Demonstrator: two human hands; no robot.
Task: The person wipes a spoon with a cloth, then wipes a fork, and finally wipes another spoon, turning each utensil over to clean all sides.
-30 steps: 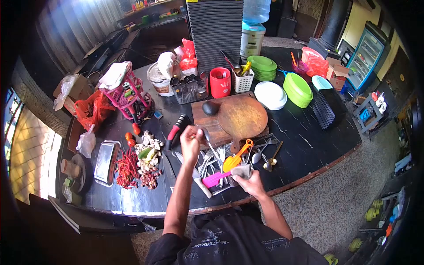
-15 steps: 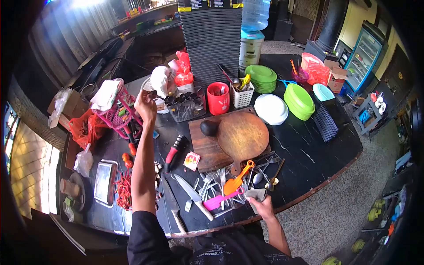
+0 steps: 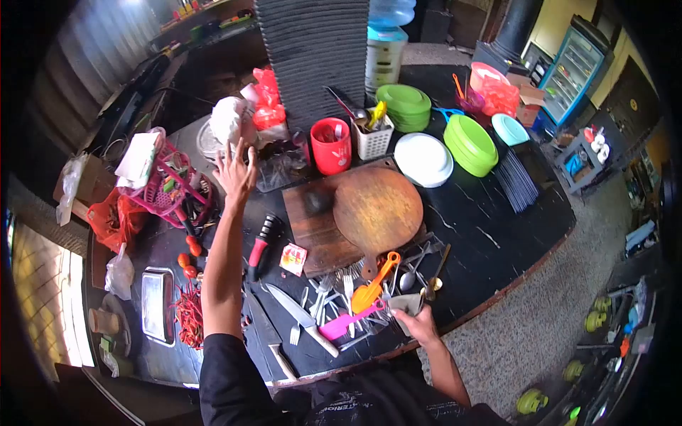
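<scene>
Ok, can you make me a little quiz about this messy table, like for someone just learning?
1. True or false: the left hand is holding a spoon.
2. What colour is the cup just past the round wooden board? A blue, B red, C yellow.
3. Fill the gap: the right hand grips a grey ____ near the table's front edge.

Key
1. False: it is spread open above the table.
2. B.
3. cloth.
</scene>
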